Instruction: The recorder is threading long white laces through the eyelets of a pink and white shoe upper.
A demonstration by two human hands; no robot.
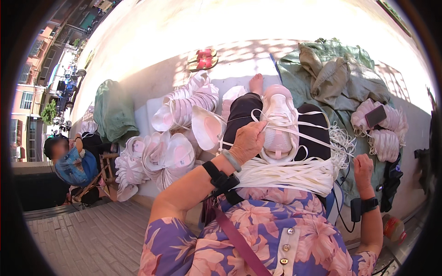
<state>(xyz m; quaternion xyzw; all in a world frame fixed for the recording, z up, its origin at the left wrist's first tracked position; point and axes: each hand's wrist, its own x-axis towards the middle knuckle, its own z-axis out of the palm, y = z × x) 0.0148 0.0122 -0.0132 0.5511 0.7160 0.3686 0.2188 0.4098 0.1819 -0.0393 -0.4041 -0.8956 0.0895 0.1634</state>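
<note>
Across my lap, between dark trouser legs, lies a white and pale pink sneaker upper (282, 108) with loose white laces crossing it. My left hand (249, 140) is closed in a pinch at the left edge of the upper, by the laces; the fingertips are partly hidden. Out to the right, my right hand (363, 170) is raised and closed, with a white shoelace (324, 140) running from the upper toward it. A thick bundle of white laces (290, 177) rests on my lap below the upper, and a looser tangle hangs by my right thigh.
Stacks of pale uppers (189, 106) stand left of me, with more (168, 154) nearer. At right, a phone (375, 116) lies on another pile, beside green cloth (340, 78). Red sandals (202, 60) sit ahead. A seated person (76, 161) is at far left, near a green sack (114, 110).
</note>
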